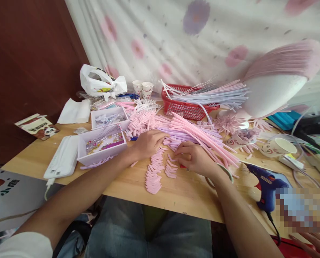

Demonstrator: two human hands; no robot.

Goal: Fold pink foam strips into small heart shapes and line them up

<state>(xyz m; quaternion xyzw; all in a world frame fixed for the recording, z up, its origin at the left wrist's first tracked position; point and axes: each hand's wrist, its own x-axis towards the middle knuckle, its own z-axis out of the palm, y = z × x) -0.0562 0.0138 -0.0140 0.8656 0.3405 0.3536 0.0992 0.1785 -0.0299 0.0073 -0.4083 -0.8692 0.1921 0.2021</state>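
Observation:
My left hand (150, 142) is bent over the far end of a row of short bent pink pipe cleaner pieces (154, 173), its fingertips pressed together. Whatever those fingers hold is too small to make out. Just right of it, my right hand (193, 157) has its thumb and fingers closed near a shorter second row of bent pieces (171, 168). I cannot see clearly what is in that pinch. Beyond both hands lie a bundle of long pink pipe cleaners (203, 138), lilac ones (164, 124) and a heap of pink pieces (141, 123).
White boxes of beads (102, 157) and a white power bank (62, 157) stand left. A red basket (183, 107) of pipe cleaners is behind. At right are a paper cup (279, 147), a blue glue gun (267, 186) and another person's hand (317, 243).

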